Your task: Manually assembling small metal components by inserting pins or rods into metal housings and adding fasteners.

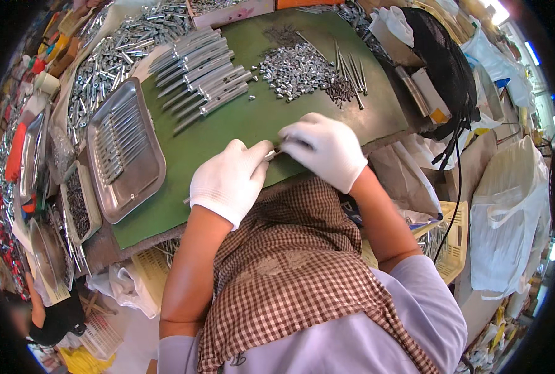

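2 gloved hands are seen over the near edge of the green mat (196, 149). 1 thin metal rod (269, 156) is held there, just above the mat. The fingers of the left hand (231, 177) are clamped on it; a metal end, probably the same rod's, shows behind that glove. The fingers of the right hand (327, 149) are bent together at the rod's tip; whether they are clamped on it or on a small dark part cannot be made out.

The rod could be dropped off the mat's near edge if the left grip is loosened, and a small part could be lost to slipping in smooth glove cloth.

To the left, 1 steel tray (128, 196) is laid with about 10 rods. Beyond the hands, roughly 10 thicker tubes (199, 78) are lined up; an exact count is prevented by overlap. 2 loose bits lie beside them. Farther right, 1 heap of nuts (296, 68), too many to be counted, is bordered by dark screws (340, 93) and about 6 long pins (355, 75). The tubes could be rolled into the nuts if bumped.
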